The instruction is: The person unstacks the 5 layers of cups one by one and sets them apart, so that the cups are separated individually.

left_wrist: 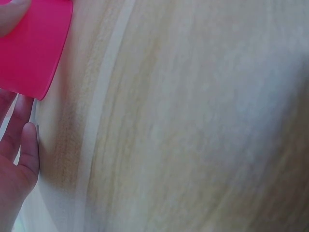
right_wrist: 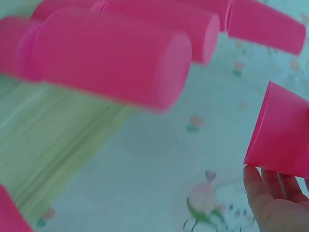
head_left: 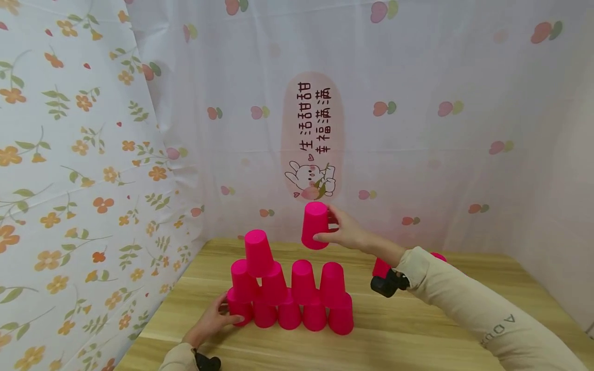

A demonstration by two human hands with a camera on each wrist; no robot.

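Pink cups stand upside down in a stepped stack on the table. Several cups form the bottom row (head_left: 290, 317), several more the second row (head_left: 303, 283), and a single third-level cup (head_left: 259, 255) sits at the left. Above the second row, my right hand (head_left: 348, 231) holds another upside-down pink cup (head_left: 313, 226) in the air, fingers and thumb around its side. Low at the left, my left hand (head_left: 214, 320) holds the leftmost bottom cup (head_left: 240, 310), thumb in front and fingers behind. The left wrist view shows that thumb on the cup's wall (left_wrist: 29, 53).
More pink cups (head_left: 381, 268) lie at the right, partly hidden by the right forearm and its black wrist camera (head_left: 389, 283). The wooden table (head_left: 394, 335) ends at a white printed curtain (head_left: 417, 154) behind. A floral curtain (head_left: 83, 180) hangs along the left.
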